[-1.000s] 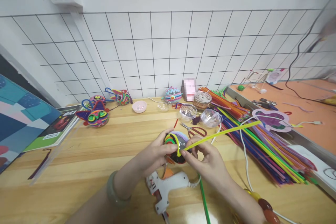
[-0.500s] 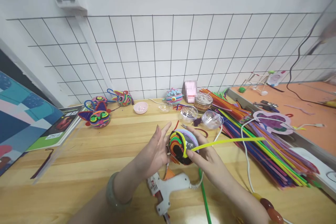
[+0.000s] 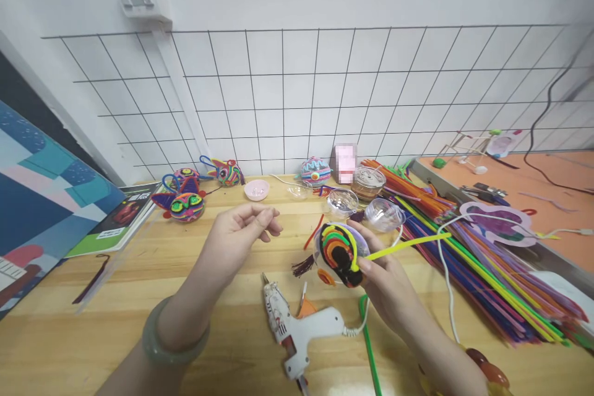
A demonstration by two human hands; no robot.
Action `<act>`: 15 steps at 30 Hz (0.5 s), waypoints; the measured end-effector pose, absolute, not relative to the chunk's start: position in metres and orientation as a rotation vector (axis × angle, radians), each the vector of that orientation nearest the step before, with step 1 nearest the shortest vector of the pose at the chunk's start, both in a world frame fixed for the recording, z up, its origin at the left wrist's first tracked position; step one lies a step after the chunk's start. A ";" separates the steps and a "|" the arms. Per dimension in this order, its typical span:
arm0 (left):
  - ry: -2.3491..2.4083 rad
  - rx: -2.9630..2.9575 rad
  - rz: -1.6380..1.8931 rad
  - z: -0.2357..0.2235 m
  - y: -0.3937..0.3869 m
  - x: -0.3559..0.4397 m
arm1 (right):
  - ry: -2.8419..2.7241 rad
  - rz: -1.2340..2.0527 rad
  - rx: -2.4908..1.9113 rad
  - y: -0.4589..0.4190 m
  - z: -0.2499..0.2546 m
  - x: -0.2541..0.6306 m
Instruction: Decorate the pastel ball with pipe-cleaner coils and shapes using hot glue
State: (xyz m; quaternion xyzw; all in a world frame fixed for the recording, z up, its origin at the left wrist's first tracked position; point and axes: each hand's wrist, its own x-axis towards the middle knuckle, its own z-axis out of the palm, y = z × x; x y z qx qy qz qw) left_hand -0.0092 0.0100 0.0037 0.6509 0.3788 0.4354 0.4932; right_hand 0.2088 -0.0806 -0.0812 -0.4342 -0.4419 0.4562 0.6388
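Observation:
My right hand (image 3: pixel 387 281) grips a round clear plastic ball (image 3: pixel 341 253), partly covered in coiled pipe cleaners in black, orange, green and yellow. From its side a loose yellow pipe cleaner (image 3: pixel 408 245) sticks out to the right, pinned near my thumb. My left hand (image 3: pixel 244 229) is lifted to the left of the ball, apart from it, with fingers curled in, thumb against them, and nothing visible in them. Below the hands lies a white hot glue gun (image 3: pixel 297 334), its nozzle pointing up and away. A green pipe cleaner (image 3: pixel 369 346) lies beside it.
Bundles of pipe cleaners (image 3: pixel 482 278) cover the right side, with a white cable (image 3: pixel 446 284) across them. Clear plastic half shells (image 3: pixel 342 201), a pink bowl (image 3: pixel 257 190) and a spool (image 3: pixel 369 182) stand at the back. Finished ornaments (image 3: pixel 185 205) sit at left near a magazine (image 3: pixel 123 216).
My left hand has moved away from the ball to the left, and its fingers have curled in. The ball, still in my right hand, now shows more of its coiled side. The view shifted slightly.

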 end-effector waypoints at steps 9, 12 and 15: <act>1.006 1.551 0.950 -0.013 -0.004 0.015 | -1.037 0.985 -1.051 -0.078 -0.084 0.208; 0.903 1.550 0.851 -0.021 -0.012 0.022 | -1.086 0.963 -1.088 -0.079 -0.081 0.206; 0.713 1.492 0.682 -0.025 -0.022 0.026 | -1.094 0.914 -1.104 -0.081 -0.077 0.201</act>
